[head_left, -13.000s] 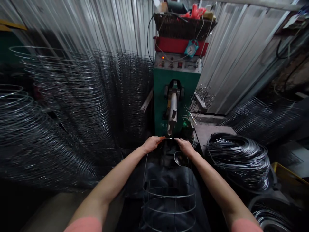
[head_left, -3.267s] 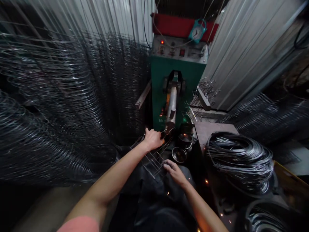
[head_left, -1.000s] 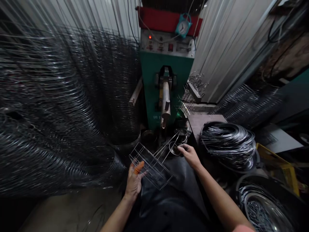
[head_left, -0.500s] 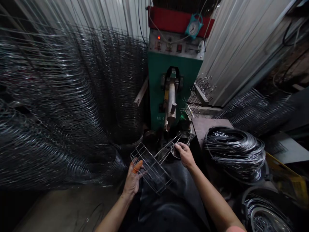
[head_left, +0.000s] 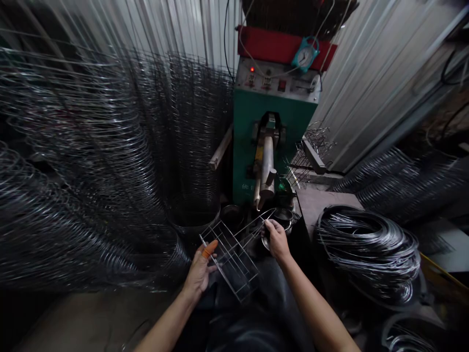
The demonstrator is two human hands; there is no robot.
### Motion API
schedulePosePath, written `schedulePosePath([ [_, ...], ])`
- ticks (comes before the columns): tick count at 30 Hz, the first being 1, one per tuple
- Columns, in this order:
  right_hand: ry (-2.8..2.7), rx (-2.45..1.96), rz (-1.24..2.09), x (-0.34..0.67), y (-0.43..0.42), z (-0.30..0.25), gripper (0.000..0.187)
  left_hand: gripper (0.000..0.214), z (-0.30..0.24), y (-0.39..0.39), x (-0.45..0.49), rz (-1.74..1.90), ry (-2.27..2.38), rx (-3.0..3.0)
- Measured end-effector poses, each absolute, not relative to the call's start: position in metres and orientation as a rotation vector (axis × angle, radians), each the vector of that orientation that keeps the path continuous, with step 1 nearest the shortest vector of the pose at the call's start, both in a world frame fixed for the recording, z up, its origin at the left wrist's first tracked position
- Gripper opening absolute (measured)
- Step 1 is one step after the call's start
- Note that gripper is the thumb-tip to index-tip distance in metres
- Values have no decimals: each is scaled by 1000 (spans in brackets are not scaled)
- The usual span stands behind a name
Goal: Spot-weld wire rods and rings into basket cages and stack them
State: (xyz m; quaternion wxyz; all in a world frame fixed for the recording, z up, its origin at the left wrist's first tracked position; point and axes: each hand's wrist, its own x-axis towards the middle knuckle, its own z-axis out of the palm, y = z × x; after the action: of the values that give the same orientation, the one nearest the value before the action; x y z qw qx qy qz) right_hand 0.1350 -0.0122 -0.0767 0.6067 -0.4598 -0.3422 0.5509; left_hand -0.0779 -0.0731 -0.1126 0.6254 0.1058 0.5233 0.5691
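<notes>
Gripping the wire frame [head_left: 231, 254] mid-picture, your left hand [head_left: 200, 273] and right hand [head_left: 277, 240] seem to position it below the welder arm [head_left: 266, 168], which calls for steady alignment.

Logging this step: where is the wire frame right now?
Head view, lower centre: the wire frame is held between the left hand and right hand, just below the green machine.

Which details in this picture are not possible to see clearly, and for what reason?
All in the head view.
Clock face: too small to read.
Control panel labels: too small.
Metal bowl: partly hidden behind the right hand.
Wire frame tip and machine arm: touching or apart, too dark to tell.
Wire rings on the left: blurred.
Wire coil at lower right: cut off by the edge.
</notes>
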Motion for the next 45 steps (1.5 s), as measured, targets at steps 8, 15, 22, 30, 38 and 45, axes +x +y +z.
schedulePosePath([
  [8, -760, -1074, 1276, 132, 5, -80, 25, 26, -114, -56, -77, 1301, 1280, 257],
  [15, -752, -1117, 1280, 133, 14, -71, 28, 30, -90, -52, -76, 1203, 1286, 254],
  [22, -1101, -1241, 1463, 147, -48, -72, 36, 35, -104, -63, -72, 1398, 1226, 246],
  [30, -1392, -1290, 1321, 134, -69, -74, 27, 27, -93, -62, -70, 1306, 1267, 243],
  [38, -1380, -1286, 1284, 130, -61, -72, 27, 25, -89, -58, -67, 1316, 1309, 221],
  [45, -1348, -1298, 1354, 133, -70, -75, 37, 56, -101, -75, -66, 1314, 1094, 259],
])
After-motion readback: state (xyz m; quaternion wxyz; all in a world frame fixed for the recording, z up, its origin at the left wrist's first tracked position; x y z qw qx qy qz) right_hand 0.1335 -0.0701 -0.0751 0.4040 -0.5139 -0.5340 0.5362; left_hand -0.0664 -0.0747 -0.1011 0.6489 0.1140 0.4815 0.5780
